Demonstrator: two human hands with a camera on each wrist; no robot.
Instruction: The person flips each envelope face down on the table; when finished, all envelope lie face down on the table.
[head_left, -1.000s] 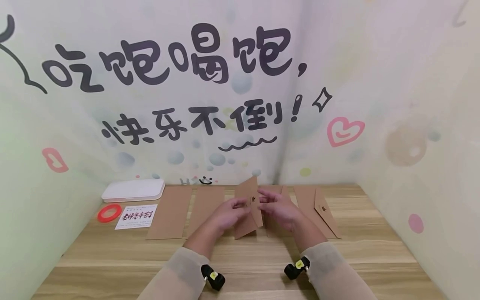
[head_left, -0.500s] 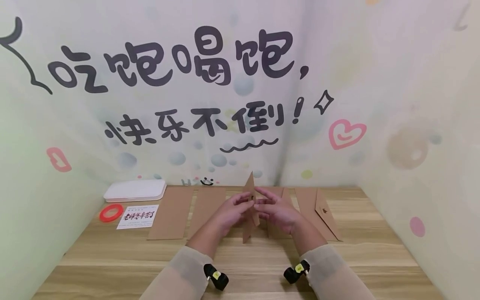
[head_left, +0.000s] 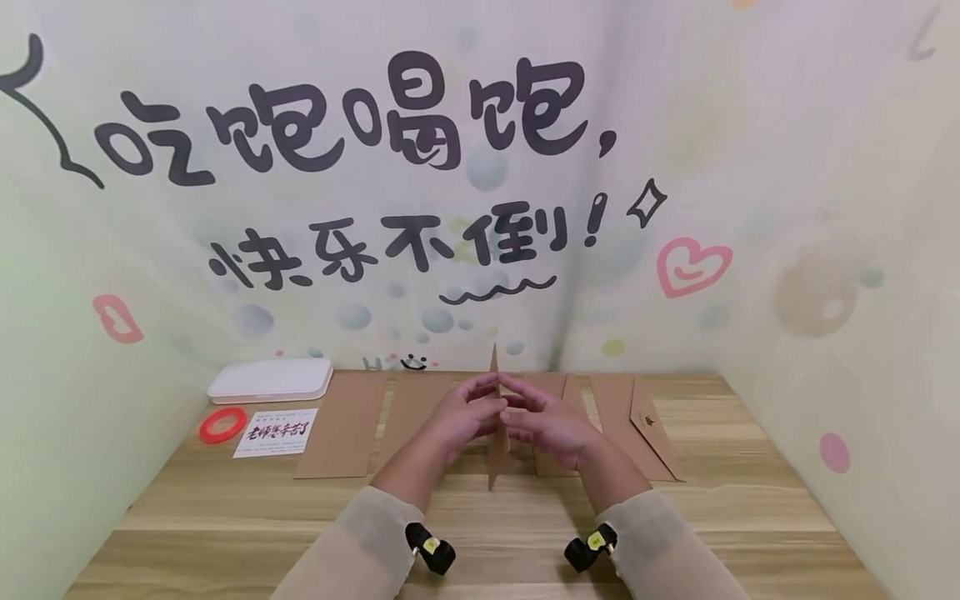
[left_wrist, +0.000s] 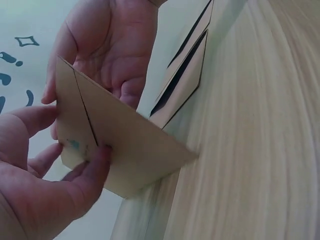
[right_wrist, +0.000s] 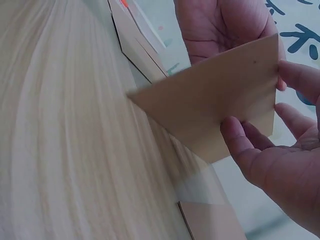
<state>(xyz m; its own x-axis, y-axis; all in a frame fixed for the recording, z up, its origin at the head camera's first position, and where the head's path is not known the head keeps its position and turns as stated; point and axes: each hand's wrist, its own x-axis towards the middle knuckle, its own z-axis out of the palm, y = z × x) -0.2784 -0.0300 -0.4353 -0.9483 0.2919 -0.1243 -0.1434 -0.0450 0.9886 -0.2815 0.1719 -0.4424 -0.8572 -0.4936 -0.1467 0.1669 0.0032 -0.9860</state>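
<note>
A brown kraft paper envelope (head_left: 495, 468) stands on edge between both hands, seen nearly edge-on in the head view. My left hand (head_left: 453, 423) holds it from the left, thumb on the flap side near a small printed mark and fingers at its far edge, as the left wrist view shows. From the right, my right hand (head_left: 553, 427) holds the same envelope; its thumb (right_wrist: 232, 132) lies on the plain face. Two plain-side-up envelopes (head_left: 341, 429) lie to the left. To the right are two flap-side-up envelopes (head_left: 615, 421), the nearer one partly behind my right hand.
At the back left, a white flat case (head_left: 268, 380) sits by the wall. In front of it lie a red ring (head_left: 210, 437) and a white printed card (head_left: 258, 446). A printed curtain (head_left: 337, 192) closes off the back of the wooden table (head_left: 480, 550).
The envelope has turned from showing its printed flap side to nearly edge-on. Both hands' fingers have shifted along it, now meeting near its upper part. Everything else on the table stays put.
</note>
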